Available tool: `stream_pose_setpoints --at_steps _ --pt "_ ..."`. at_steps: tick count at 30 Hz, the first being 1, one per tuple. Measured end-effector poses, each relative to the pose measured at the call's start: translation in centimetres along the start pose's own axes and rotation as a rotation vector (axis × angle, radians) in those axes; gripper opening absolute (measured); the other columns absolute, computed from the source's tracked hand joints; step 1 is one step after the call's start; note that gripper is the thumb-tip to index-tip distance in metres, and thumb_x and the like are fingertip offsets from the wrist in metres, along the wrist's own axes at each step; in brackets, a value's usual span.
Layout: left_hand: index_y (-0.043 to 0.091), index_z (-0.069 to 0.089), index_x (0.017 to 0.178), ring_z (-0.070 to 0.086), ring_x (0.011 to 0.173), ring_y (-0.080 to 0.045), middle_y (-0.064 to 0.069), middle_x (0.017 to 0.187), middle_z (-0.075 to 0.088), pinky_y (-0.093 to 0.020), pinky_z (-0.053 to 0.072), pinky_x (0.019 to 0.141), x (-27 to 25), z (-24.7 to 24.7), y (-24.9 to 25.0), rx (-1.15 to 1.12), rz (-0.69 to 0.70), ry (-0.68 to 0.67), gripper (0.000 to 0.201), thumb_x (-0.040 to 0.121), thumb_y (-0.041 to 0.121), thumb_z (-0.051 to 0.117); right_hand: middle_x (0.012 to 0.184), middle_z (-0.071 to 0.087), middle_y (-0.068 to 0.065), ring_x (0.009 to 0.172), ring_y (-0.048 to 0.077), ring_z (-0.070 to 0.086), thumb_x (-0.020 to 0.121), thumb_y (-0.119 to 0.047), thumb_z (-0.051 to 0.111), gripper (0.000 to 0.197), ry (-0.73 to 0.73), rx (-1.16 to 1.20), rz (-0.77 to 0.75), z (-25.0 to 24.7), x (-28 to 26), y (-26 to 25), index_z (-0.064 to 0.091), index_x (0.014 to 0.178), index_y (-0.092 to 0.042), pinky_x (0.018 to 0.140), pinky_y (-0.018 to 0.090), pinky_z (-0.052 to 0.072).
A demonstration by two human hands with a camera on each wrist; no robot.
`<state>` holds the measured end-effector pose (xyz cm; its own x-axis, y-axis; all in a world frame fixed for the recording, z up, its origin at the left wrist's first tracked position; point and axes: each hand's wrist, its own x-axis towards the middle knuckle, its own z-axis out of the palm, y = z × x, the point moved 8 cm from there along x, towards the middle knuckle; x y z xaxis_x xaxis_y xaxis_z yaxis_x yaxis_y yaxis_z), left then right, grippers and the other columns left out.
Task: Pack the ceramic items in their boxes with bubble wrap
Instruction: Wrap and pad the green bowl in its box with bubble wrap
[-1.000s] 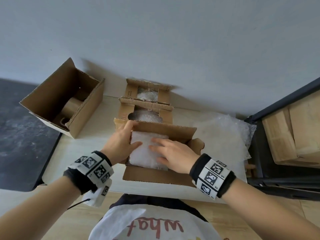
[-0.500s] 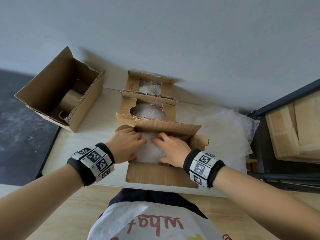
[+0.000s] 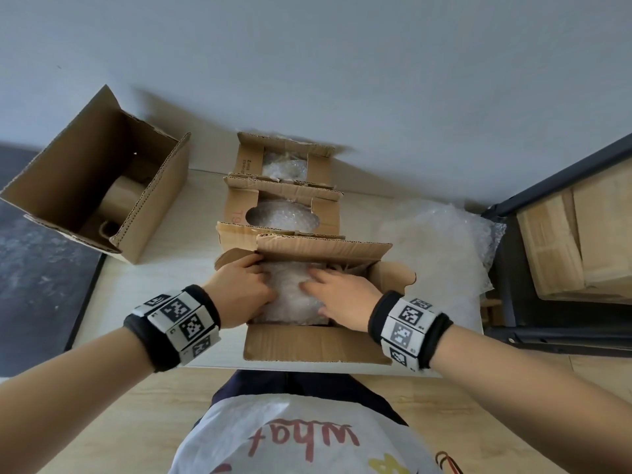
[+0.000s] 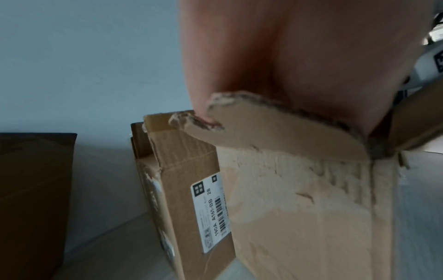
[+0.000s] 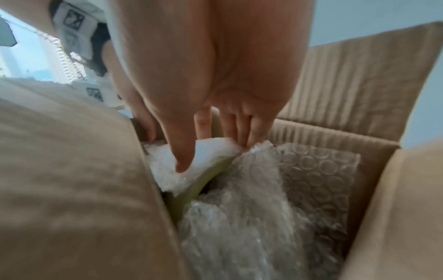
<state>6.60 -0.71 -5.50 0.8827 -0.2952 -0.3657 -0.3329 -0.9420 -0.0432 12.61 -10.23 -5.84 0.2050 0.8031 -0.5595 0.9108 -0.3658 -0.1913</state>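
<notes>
One label [image 4: 212, 214] on a box [image 4: 189, 189] — "190A A161-BB 28" — barcode beside.

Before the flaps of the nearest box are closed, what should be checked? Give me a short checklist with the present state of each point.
1. Wrapped item sits inside the nearest box: ok; the bubble-wrapped bundle lies below the rim.
2. Wrap covers the item fully: not ok; a pale green edge shows between the wrap layers.
3. Hands out of the box: not ok; left hand and right hand both press on the bundle.
4. Padding along the box wall: ok; loose bubble wrap lines the far side.
5. Flaps free to fold: cannot tell; the left flap's torn edge lies against the left hand.
</notes>
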Motion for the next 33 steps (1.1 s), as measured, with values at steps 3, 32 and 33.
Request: stream_pose_setpoints --at_steps 3,32,33 --pt "0.022 0.067 0.105 0.052 0.119 -0.023 -0.001 0.118 0.064 -0.038 0.005 0.117 0.4 1.1 -0.1 0.022 0.004 -0.114 0.035 0.095 0.036 0.036 0.156 0.017 0.013 0.14 0.031 0.024 0.097 -0.014 0.046 0.047 -0.027 -0.062 0.006 0.2 0.6 -0.5 0.033 0.142 -0.015 0.107 0.049 0.034" --pt "0.044 0.026 0.144 -0.017 0.141 -0.002 0.023 0.151 -0.016 -0.028 -0.007 0.115 0.3 0.4 4.3 -0.461 -0.08 -0.264 0.073 0.082 0.065 -0.006 0.15 0.023 0.01 0.13 0.027 0.034 0.091 -0.026 0.06 0.054 0.32 0.472 0.898 11.3 -8.0 20.6 0.037 0.139 -0.016 0.1 0.039 0.037" --pt "0.045 0.025 0.144 -0.019 0.14 -0.001 0.024 0.149 -0.018 -0.028 -0.007 0.115 0.4 0.4 4.3 -0.466 -0.081 -0.274 0.073 0.082 0.065 -0.007 0.148 0.026 0.009 0.128 0.027 0.037 0.091 -0.025 0.059 0.049 0.334 0.464 0.9 11.3 -8.0 20.6 0.041 0.135 -0.015 0.098 0.038 0.038"
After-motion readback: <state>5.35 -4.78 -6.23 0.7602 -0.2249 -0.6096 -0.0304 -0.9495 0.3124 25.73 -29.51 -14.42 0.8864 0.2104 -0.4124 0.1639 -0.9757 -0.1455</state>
